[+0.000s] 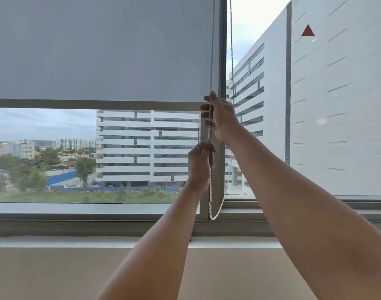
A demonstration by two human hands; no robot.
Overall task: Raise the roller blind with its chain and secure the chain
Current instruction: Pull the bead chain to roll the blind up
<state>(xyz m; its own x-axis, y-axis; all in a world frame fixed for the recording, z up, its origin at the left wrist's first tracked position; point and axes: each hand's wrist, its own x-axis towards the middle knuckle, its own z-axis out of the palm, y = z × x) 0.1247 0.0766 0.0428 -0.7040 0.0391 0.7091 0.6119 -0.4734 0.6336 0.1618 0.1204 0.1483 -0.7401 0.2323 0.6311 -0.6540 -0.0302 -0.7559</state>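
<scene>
A grey roller blind (103, 48) covers the upper part of the left window pane, its bottom bar (94, 104) about a third of the way down the view. A white bead chain (212, 50) hangs in a loop beside the window post (223, 50), its low end (214, 216) near the sill. My right hand (221, 114) grips the chain's left strand at the height of the blind's bottom bar. Just below it, my left hand (201, 163) pinches the same strand between thumb and fingers. The other strand (231, 50) runs free on the right.
A grey window frame and white sill (77, 241) cross the view below the hands. A beige surface (55, 273) lies beneath. The right pane (315, 105) has no blind over it. Buildings and trees show outside.
</scene>
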